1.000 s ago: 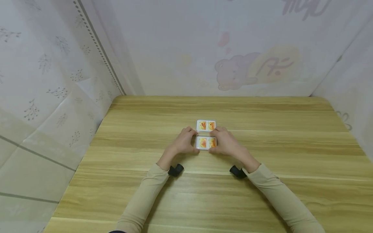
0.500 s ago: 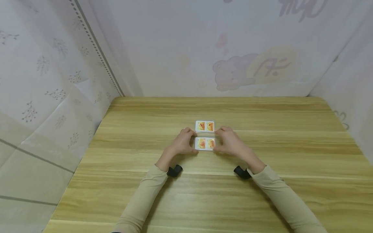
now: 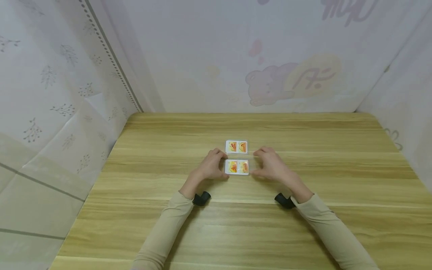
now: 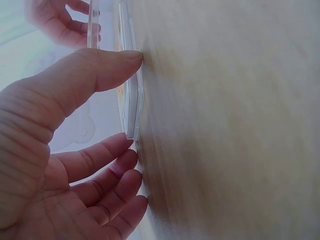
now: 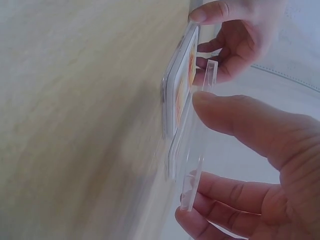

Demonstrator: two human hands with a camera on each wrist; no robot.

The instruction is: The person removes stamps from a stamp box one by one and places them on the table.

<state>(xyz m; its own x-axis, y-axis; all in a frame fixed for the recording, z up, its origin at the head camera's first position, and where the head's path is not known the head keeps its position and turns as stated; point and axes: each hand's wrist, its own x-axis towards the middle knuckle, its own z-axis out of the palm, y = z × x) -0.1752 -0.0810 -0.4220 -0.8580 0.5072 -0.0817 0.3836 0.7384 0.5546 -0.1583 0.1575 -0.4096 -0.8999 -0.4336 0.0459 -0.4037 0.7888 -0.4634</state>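
Left hand: we see the left hand (image 3: 212, 165) gripping the near case (image 3: 236, 167) at its left end, thumb along the edge closest to the person and index fingertip at the far left corner.
Other left fingers: in the left wrist view we find them fanned beside the case, low by the surface (image 3: 236, 232); we cannot tell whether each one touches it.
Right hand: we have the right hand (image 3: 272, 165) to the right of the near case, pinching a clear cover (image 5: 199, 155) between thumb and fingertips.
Clear cover: from the wrist views we make out a thin see-through piece, held up with a gap between it and the near case; overhead it is too faint to trace.
Near case: we see it lying flat between the two hands, clear-rimmed, a white card inside with two orange-and-yellow pictures.
Far case: just beyond lies the far case (image 3: 236, 147), flat, with a similar two-picture card.
Wrists: we notice a black piece by the left wrist (image 3: 201, 198), another by the right (image 3: 285, 201), and beige sleeves (image 3: 165, 228).
Setting: we look over wood-grained boards towards a pale backdrop (image 3: 209, 56) printed with a bear.
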